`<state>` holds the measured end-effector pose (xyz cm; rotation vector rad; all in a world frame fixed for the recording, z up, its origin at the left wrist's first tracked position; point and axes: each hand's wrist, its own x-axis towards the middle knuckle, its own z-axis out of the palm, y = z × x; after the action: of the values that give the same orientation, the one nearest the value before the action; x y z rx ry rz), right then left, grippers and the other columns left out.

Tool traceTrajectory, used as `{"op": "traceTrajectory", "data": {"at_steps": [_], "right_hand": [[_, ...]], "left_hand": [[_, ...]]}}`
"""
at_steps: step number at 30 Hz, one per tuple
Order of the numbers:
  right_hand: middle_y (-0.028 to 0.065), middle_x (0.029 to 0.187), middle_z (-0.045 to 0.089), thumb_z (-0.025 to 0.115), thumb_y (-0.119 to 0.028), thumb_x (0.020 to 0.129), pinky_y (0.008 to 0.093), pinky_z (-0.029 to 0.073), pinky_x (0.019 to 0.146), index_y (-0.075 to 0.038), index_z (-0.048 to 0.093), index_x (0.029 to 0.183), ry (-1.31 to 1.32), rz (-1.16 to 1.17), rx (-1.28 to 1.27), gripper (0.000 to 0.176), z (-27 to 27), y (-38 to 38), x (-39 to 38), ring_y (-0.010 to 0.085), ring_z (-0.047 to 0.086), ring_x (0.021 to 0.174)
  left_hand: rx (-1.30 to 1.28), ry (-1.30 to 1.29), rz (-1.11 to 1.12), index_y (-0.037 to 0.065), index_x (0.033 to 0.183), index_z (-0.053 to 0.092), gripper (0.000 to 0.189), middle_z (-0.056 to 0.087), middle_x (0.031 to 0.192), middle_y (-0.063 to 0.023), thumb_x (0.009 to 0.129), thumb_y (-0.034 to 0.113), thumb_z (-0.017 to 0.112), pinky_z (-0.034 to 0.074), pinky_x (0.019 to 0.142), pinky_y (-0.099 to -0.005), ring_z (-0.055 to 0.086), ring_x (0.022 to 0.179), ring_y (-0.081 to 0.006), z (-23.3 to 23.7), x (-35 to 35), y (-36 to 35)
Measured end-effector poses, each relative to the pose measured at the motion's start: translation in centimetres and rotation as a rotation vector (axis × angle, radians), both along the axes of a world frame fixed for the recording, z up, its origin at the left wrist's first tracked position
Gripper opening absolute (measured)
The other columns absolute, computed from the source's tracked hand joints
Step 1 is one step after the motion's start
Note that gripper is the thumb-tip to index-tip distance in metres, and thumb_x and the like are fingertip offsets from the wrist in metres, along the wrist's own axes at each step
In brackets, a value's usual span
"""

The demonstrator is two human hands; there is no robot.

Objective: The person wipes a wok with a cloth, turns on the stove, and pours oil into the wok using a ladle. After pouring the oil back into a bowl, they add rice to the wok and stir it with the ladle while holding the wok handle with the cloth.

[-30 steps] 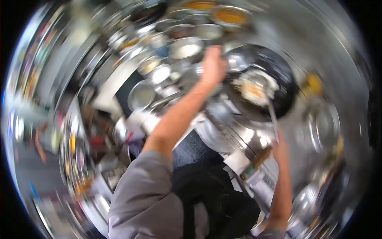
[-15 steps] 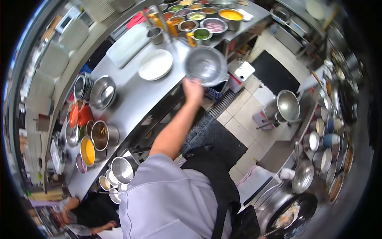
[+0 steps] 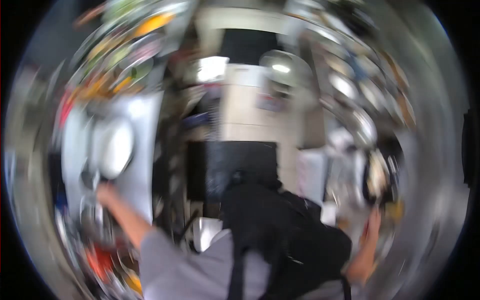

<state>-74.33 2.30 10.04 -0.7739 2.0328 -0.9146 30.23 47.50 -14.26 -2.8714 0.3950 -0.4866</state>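
Note:
The whole view is smeared by motion. My left hand [image 3: 105, 192] reaches over the steel counter [image 3: 140, 180], beside metal bowls [image 3: 95, 220] and a small metal pot [image 3: 89, 179]. Its fingers are too blurred to tell whether it holds anything. Just beyond it lies a white oval plate [image 3: 116, 147]. At the right, my right hand [image 3: 373, 220] appears closed at the near side of a dark wok [image 3: 392, 150], which has pale food [image 3: 377, 175] in it. What this hand grips is too blurred to make out.
Blurred ingredient containers [image 3: 145, 50] line the counter's far left end. A strainer or metal bowl [image 3: 282, 65] stands ahead by the aisle. A dark floor mat [image 3: 242, 160] lies in front of me. A perforated ladle [image 3: 362, 130] is beyond the wok.
My view has swung right, towards the stove. My left hand has moved from the counter's front edge, where it held a grey metal bowl, to the bowls. My right hand has come into view.

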Motion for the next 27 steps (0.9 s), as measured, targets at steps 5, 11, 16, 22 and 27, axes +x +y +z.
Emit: {"op": "traceTrajectory", "data": {"at_steps": [5,11,16,22,27], "right_hand": [[0.026,0.076,0.066,0.04,-0.028,0.103,0.051,0.05,0.059,-0.009,0.047,0.142,1.161,0.189,-0.175,0.045,-5.1,2.8,-7.1,0.0417,0.064,0.064],[0.0322,0.098,0.065,0.045,-0.021,0.099,0.0554,0.05,0.079,-0.011,0.04,0.146,0.535,0.03,0.186,0.049,-0.9,1.6,-3.2,0.0478,0.065,0.088],[0.0317,0.098,0.065,0.049,-0.022,0.099,0.0533,0.052,0.077,-0.012,0.043,0.145,0.766,0.048,0.211,0.047,1.3,5.0,-0.8,0.0474,0.066,0.084],[0.0311,0.088,0.066,0.052,-0.025,0.099,0.0579,0.05,0.076,-0.02,0.041,0.147,0.423,0.097,-0.048,0.05,-1.3,2.6,-6.9,0.0507,0.064,0.081],[0.0306,0.091,0.066,0.052,-0.023,0.098,0.0555,0.049,0.079,-0.02,0.042,0.146,0.6,0.063,0.207,0.049,0.6,5.3,-2.6,0.0484,0.064,0.085]], "left_hand": [[-1.209,0.077,-0.232,-0.003,0.097,0.065,0.025,0.067,0.096,-0.0183,0.092,0.022,0.062,0.053,0.073,-0.0334,0.065,0.083,-0.0254,8.3,-23.0,-29.2],[-0.913,1.414,-1.133,-0.003,0.11,0.063,0.021,0.066,0.109,-0.0142,0.097,0.012,0.06,0.049,0.09,-0.0326,0.062,0.104,-0.021,14.4,-56.8,-53.5],[-0.493,1.144,-1.549,-0.004,0.114,0.061,0.041,0.062,0.122,-0.0264,0.087,0.025,0.072,0.047,0.096,-0.0442,0.058,0.116,-0.0386,9.8,-71.7,-68.4],[-0.217,1.06,-1.601,-0.004,0.122,0.052,0.064,0.062,0.108,-0.0269,0.073,0.027,0.08,0.045,0.095,-0.0467,0.056,0.109,-0.0433,3.3,-77.9,-74.0],[-0.143,1.372,-1.436,0.0,0.119,0.043,0.062,0.059,0.107,-0.0209,0.072,0.017,0.079,0.047,0.092,-0.0416,0.057,0.104,-0.0365,6.0,-79.3,-74.5]]}}
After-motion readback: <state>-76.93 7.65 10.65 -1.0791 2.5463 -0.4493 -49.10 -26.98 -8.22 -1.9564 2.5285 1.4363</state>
